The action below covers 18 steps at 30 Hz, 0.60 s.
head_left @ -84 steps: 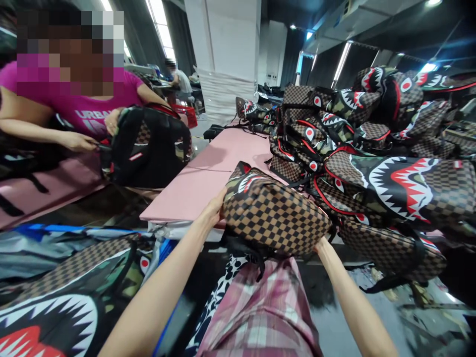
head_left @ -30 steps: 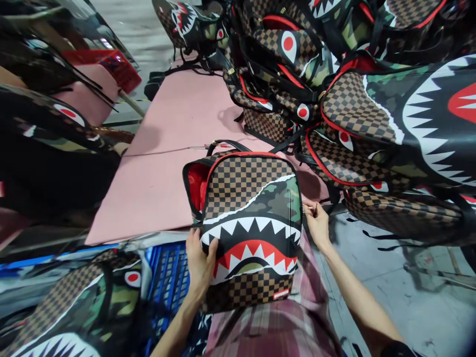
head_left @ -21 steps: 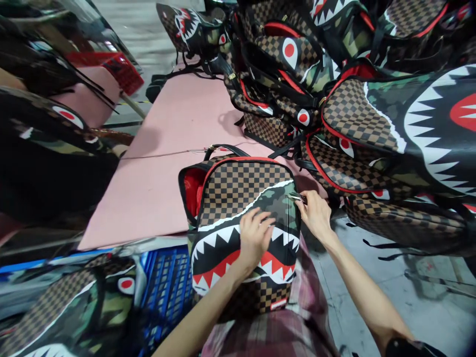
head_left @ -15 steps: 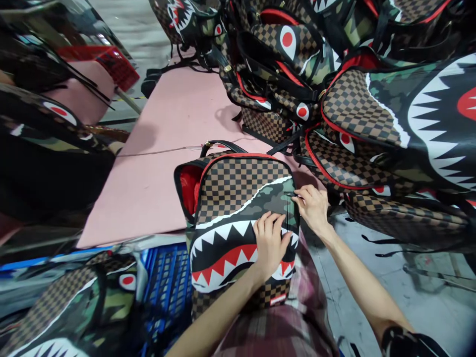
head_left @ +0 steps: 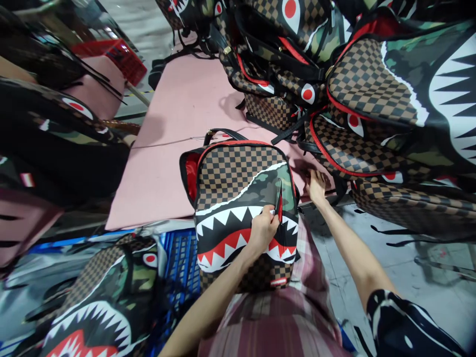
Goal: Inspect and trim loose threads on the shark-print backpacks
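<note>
A backpack (head_left: 238, 173) with brown checks, camouflage and a shark mouth stands on the near edge of the pink table. My left hand (head_left: 265, 229) is closed on the edge of a slit on the backpack's front, where a strip of red shows. Beyond the backpack's right side, my right hand (head_left: 317, 184) rests at the table edge, fingers bent downward and partly in shadow; whether they hold anything is hidden. The backpack's side opening shows red lining at its left.
Similar backpacks (head_left: 372, 94) are piled at the right and back of the pink table (head_left: 167, 109). Below left, another backpack (head_left: 111, 287) lies by a blue crate (head_left: 182, 258). A red basket (head_left: 126, 59) and a person's arm are at upper left.
My right hand has left the backpack's front and moved right to the table edge. My left hand has closed on the slit, which now gapes. The view has shifted slightly.
</note>
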Available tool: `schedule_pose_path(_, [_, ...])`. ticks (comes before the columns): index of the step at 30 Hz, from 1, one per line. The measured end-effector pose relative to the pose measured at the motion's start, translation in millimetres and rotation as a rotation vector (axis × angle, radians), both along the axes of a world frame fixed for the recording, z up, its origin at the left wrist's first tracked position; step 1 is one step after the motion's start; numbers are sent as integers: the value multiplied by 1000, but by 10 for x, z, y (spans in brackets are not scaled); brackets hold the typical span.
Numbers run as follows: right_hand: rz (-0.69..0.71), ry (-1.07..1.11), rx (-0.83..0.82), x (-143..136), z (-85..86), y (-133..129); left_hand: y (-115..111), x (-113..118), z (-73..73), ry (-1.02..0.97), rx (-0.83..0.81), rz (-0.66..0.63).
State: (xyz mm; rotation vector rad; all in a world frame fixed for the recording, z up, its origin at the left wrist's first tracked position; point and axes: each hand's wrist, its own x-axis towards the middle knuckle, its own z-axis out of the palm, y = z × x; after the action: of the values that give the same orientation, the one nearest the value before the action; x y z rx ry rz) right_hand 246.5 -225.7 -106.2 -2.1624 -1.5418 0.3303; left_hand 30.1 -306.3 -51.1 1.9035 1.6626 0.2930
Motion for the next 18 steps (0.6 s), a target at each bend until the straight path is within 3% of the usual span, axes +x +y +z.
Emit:
schedule_pose_path(3, [37, 8, 116, -56, 179, -176, 48, -38, 45, -90, -36, 13])
schedule_pose_path(6, [225, 154, 228, -253, 412, -707, 66, -62, 97, -119, -57, 14])
schedule_pose_path(8, [457, 222, 134, -459, 505, -1110, 62, -65, 128, -123, -52, 7])
schedule_pose_path(11, [515, 103, -78, -731, 507, -1488, 55, -52, 165, -96, -23, -12])
schedule_pose_path(14, [492, 130, -107, -790, 451, -1517, 72, -14, 188, -22, -18, -55])
schedule_pose_path(18, [514, 85, -33, -666, 496, -1351, 136, 110, 220, 162, 21, -98])
